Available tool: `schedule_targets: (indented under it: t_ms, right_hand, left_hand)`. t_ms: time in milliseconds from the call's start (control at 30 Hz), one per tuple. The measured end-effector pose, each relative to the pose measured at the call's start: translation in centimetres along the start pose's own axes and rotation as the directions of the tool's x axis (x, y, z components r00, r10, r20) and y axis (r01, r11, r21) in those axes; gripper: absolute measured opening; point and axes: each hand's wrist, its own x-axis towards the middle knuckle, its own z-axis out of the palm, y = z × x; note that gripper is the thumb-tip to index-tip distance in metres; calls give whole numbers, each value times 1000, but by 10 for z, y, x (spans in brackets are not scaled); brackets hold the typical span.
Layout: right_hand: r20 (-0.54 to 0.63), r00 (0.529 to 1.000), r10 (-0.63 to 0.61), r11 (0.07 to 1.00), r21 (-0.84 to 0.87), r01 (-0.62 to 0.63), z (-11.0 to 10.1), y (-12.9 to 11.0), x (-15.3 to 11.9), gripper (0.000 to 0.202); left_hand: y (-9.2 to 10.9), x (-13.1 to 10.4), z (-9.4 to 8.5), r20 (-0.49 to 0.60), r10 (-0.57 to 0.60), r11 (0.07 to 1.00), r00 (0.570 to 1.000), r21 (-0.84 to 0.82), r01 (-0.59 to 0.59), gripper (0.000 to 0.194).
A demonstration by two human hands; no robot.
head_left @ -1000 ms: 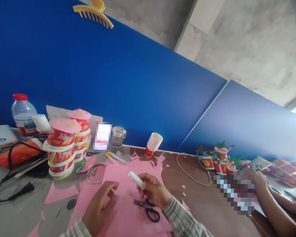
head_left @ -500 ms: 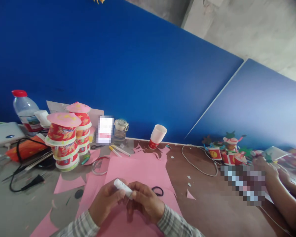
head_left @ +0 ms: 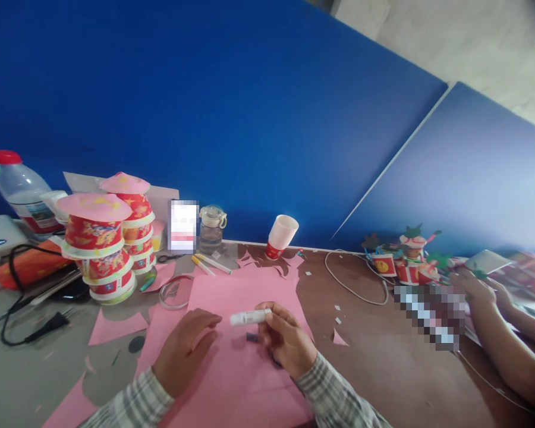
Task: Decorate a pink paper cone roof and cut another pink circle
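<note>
My right hand (head_left: 288, 339) pinches a white glue stick (head_left: 245, 318) by one end, level above the pink paper (head_left: 241, 291). My left hand (head_left: 187, 345) is just to the left, fingers apart with nothing in them, near the stick's free end but not touching it. Below the stick a small dark grey piece (head_left: 252, 337) shows beside my right fingers; what it is I cannot tell. Part of a black loop lies under my right hand, mostly hidden.
Stacked red cup lanterns (head_left: 100, 238) with pink paper tops stand at left, by a bottle (head_left: 24, 190) and a black plug (head_left: 49, 327). Behind the paper are markers (head_left: 214, 263), a water jar (head_left: 211, 229) and paper cups (head_left: 283, 232). Another person's hands (head_left: 475, 291) work at right.
My left hand has let go of the glue stick and opened, moving away to the left. The right hand now holds it alone, turned level. The view has shifted slightly.
</note>
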Motion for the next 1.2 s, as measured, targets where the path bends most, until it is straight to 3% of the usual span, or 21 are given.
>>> schedule_targets:
  t_ms: [67,133,267,367,467,633,767,833,933,1067,1133,1200]
  right_hand:
    - [-59,997,-48,999,-20,47,-6,-1,0,32]
    - [-110,988,-105,994,-52,100,-11,1,1,33]
    - [-158,965,-210,972,-135,190,-12,4,1,35]
    - [-134,963,-233,961,-186,206,-7,8,-1,36]
    - [-68,963,-260,923,-309,227,-1,17,-5,33]
    - [51,964,-261,794,-556,244,5,30,-14,18]
    - [118,944,-307,643,-705,297,5,30,-17,12]
    - [129,936,-328,612,-726,315,4,29,-17,12]
    - [85,904,-419,622,-698,354,1,27,-15,15]
    - [-42,876,-480,694,-629,350,-2,25,-10,26]
    - [-68,884,-463,729,-595,337,-3,24,-8,31]
    - [-84,892,-444,758,-566,324,-2,22,-7,35]
  left_hand:
    - [-6,-2,0,92,170,961,981,203,-186,21]
    - [-11,-5,2,215,257,884,942,341,-319,29]
    - [-15,-9,7,399,252,793,881,437,-425,46]
    - [-15,-10,8,465,218,799,858,419,-430,45]
    - [-14,-9,8,465,191,821,865,407,-400,36]
    - [-8,-5,6,406,208,842,890,388,-374,19]
    - [-7,-4,5,394,213,856,894,365,-365,17]
    - [-7,-4,4,413,188,867,891,357,-349,17]
    - [-10,-5,2,456,180,869,871,341,-358,33]
    - [-18,-8,2,565,221,841,795,303,-449,65]
    - [-22,-9,2,599,205,836,774,304,-457,67]
    - [-25,-10,2,598,189,834,779,321,-449,63]
